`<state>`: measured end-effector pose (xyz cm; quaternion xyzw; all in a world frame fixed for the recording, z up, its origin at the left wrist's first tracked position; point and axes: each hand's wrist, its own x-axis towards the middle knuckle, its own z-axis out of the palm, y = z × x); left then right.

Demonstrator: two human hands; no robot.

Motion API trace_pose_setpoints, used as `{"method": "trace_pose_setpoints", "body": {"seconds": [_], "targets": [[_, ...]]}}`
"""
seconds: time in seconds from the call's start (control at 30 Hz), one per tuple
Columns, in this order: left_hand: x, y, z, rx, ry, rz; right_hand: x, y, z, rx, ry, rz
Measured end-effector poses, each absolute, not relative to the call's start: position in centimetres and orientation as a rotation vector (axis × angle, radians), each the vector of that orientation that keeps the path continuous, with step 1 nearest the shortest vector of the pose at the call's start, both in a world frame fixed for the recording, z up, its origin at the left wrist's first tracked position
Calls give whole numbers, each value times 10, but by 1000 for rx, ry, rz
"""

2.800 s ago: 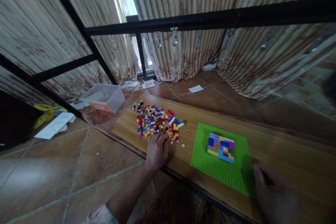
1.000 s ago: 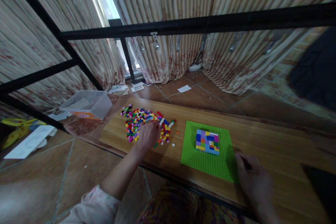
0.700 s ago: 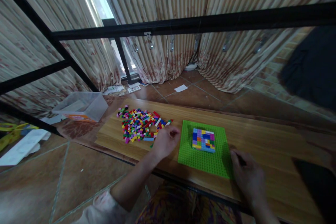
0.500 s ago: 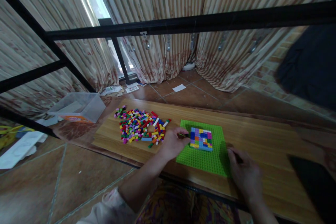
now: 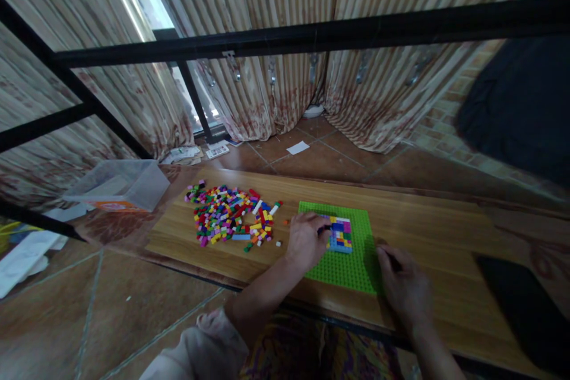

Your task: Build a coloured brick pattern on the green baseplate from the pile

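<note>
A green studded baseplate [image 5: 342, 273] lies on the wooden tabletop, bearing a patchwork of small coloured building bricks [image 5: 342, 235]. My left hand [image 5: 307, 240] reaches over the left side of this patchwork and covers part of it. Its thumb and forefinger are pinched on a small dark brick [image 5: 328, 227], mostly hidden by the fingers. Beside the right edge of the baseplate, my right hand [image 5: 405, 282] rests with curled fingers; whatever they hold, if anything, is hidden. To the left of the plate spreads a pile of loose multicoloured bricks [image 5: 222, 212].
A clear plastic bin [image 5: 146, 184] with an orange label stands past the table's left end. On the right lies a flat black object [image 5: 521, 303]. Black metal rails [image 5: 285, 38] cross in front of the curtains [image 5: 262, 95]. Paper [image 5: 298, 147] lies on the tiled floor.
My left hand has moved right, from the patchwork's left edge to over its left part. My right hand stays beside the baseplate. The whole view has shifted slightly.
</note>
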<state>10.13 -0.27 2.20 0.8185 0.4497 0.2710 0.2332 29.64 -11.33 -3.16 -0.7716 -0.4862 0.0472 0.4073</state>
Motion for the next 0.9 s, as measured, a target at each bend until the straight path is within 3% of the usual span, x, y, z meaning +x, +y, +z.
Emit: {"method": "trace_pose_setpoints", "body": {"seconds": [0.9], "targets": [[110,-7,26,2362,1366,648,297,-114,-31,-1946,-1245,91]]}}
